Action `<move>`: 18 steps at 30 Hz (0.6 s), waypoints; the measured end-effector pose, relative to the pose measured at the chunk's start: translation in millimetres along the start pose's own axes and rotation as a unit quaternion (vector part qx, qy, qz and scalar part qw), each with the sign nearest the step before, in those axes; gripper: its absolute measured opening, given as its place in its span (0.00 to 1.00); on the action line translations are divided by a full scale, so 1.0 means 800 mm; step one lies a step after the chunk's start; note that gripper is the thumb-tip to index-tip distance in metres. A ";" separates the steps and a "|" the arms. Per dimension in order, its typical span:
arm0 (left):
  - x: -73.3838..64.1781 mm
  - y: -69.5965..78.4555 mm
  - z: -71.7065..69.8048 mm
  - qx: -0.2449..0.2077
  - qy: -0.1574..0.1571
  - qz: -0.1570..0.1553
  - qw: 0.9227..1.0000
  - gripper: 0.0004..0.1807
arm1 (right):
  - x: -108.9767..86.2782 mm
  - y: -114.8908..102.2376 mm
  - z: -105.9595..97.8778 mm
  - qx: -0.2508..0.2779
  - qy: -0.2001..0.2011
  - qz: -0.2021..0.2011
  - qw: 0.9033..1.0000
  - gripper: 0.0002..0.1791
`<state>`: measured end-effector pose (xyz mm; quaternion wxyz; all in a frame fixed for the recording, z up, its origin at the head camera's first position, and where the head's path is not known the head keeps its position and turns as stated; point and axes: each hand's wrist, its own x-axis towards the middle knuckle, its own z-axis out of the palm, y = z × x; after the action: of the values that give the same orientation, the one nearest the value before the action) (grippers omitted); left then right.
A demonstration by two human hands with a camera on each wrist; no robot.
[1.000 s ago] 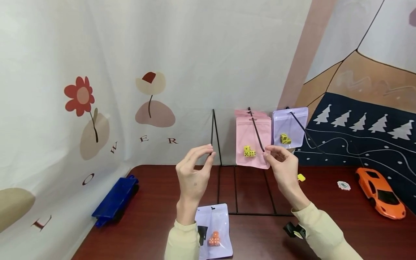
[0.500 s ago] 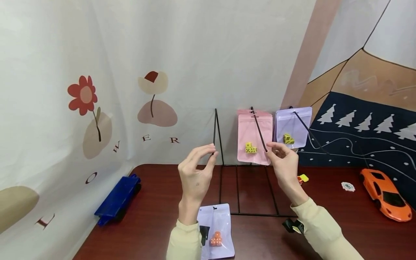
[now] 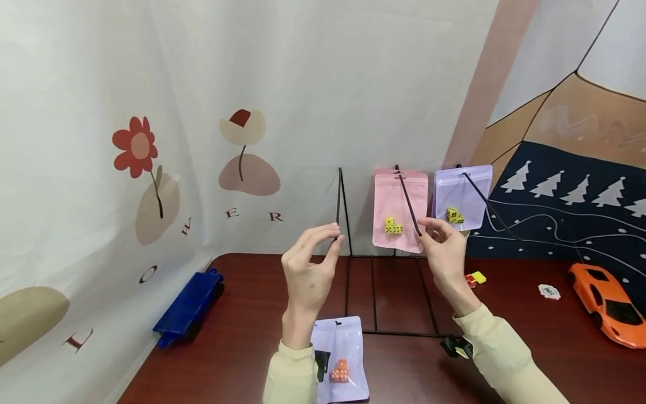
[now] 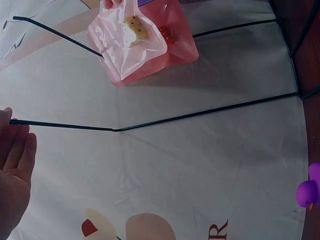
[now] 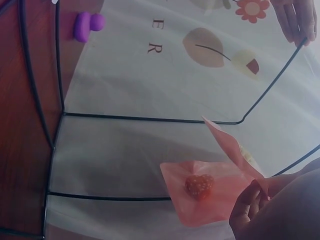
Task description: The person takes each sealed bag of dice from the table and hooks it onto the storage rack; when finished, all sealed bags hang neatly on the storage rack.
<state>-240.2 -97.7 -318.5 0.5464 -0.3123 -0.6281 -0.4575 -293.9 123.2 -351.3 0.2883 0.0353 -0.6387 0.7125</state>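
In the head view my left hand pinches the front tip of the left hook on a black wire rack. My right hand pinches the right edge of a pink zip bag with yellow dice, hung on the middle hook; its fingers curl at that edge in the right wrist view. Behind it, a second pink bag with red dice shows in the right wrist view. On the right hook hangs a purple zip bag with black-spotted yellow dice.
Another purple bag with orange dice lies on the table before the rack. A blue toy cart stands left. An orange toy car, a poker chip and a red-yellow toy lie right. The left wrist view shows a purple duck.
The front pink bag has moved back along its hook, closer to the one behind, and hangs a little higher in view. The left hand still pinches the hook tip. The head view has shifted slightly.
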 end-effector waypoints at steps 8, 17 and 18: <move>-0.002 0.002 0.002 -0.004 0.002 -0.003 1.000 0.08 | 0.006 0.008 0.000 -0.006 -0.001 -0.006 1.000 0.11; 0.000 0.001 0.000 -0.003 -0.005 -0.007 1.000 0.06 | 0.013 0.012 0.000 -0.036 -0.004 -0.024 0.999 0.10; 0.001 0.001 -0.001 -0.003 -0.005 -0.007 1.000 0.05 | 0.013 0.012 0.000 -0.036 -0.005 -0.025 0.999 0.10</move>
<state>-239.3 -97.8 -317.9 0.5395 -0.3116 -0.6314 -0.4617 -307.2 126.8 -355.4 0.3037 0.0440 -0.6646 0.6813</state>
